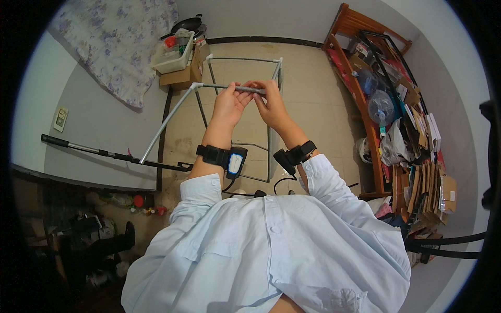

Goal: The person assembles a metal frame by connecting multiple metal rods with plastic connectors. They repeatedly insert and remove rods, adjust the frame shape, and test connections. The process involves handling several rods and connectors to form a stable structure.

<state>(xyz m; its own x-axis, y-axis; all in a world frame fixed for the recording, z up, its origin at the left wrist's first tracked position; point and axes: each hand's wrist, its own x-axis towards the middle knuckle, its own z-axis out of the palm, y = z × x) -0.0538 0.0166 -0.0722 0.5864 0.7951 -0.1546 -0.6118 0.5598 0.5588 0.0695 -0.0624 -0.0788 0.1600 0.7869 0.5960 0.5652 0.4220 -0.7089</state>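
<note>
Tiled floor [318,120] seen beneath grey tubular frame [242,59]. Grey tube [214,85] held in both hands, long axis running left to right. White corner joint [196,85] at left end, nearer left hand [228,106], grip loosely curled on tube; right end covered by right hand [271,103], grip closed on tube.

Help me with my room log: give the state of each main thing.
Left hand: at the grey tube, grip unclear.
Right hand: fingers around the grey tube.
Grey tube: joined to a white connector.
Plastic bin: open, filled.
Wooden bed: piled with belongings.
Wrist straps: fastened.
</note>
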